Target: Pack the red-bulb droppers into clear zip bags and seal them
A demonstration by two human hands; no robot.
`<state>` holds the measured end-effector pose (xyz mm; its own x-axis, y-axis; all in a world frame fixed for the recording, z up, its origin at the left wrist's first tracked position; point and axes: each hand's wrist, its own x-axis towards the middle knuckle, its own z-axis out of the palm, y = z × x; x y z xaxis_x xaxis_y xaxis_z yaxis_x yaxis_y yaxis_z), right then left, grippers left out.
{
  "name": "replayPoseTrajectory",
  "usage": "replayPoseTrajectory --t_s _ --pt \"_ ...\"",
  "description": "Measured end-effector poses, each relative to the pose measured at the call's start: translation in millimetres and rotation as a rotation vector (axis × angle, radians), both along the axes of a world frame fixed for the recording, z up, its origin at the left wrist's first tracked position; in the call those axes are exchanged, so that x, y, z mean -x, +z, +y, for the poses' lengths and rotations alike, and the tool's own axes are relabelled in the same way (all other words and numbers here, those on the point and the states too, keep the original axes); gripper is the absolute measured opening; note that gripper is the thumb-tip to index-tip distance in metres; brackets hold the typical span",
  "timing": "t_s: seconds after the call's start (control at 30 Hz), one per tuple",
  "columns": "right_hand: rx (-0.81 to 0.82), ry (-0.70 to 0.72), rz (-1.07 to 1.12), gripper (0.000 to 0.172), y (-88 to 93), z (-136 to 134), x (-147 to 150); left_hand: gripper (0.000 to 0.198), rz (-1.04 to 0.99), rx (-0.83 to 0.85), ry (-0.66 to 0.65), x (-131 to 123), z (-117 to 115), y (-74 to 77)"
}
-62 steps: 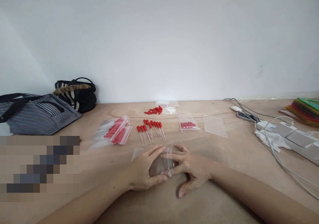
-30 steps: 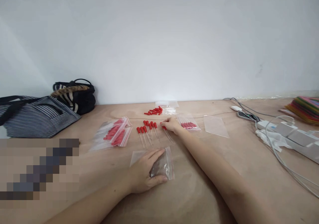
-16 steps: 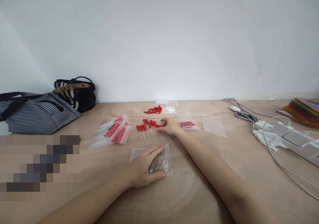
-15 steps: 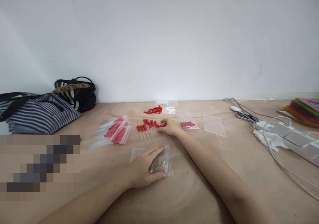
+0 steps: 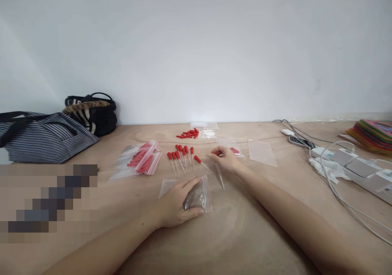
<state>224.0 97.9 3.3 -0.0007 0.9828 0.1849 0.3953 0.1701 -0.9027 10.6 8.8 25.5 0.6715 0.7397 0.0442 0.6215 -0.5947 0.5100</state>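
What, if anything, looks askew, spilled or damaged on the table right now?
One dropper lies askew: it sits apart, near the right hand, slanting more than the other droppers. A crumpled white piece also looks untidy beside the power strip. I see no spill or breakage.

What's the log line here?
left hand: on clear plastic zip bag; right hand: holding red-bulbed clear dropper(s); similar loose droppers: nearby

From my head, close above the near side of the table [image 5: 239,230], my one camera looks forward and down across it to the wall [image 5: 196,54] behind it.
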Motion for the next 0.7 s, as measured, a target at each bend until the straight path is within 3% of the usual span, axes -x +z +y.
replayPoseTrajectory --t_s 0.13,0.27,0.6,0.7 --pt "-0.017 -0.096 0.316 0.034 8.5 -37 -21 0.072 -0.023 -0.003 0.008 -3 2 -3.3" --pt "-0.011 -0.17 0.494 0.041 5.3 -63 -20 0.072 -0.037 -0.009 0.019 -4 3 -5.8" --pt "0.059 -0.135 0.643 0.042 -3.3 -77 -3 0.069 -0.064 -0.033 0.012 -4 4 -9.1" --pt "0.133 -0.024 0.624 0.039 -3.4 -82 -5 0.07 -0.059 -0.038 0.009 -4 4 -9.2"
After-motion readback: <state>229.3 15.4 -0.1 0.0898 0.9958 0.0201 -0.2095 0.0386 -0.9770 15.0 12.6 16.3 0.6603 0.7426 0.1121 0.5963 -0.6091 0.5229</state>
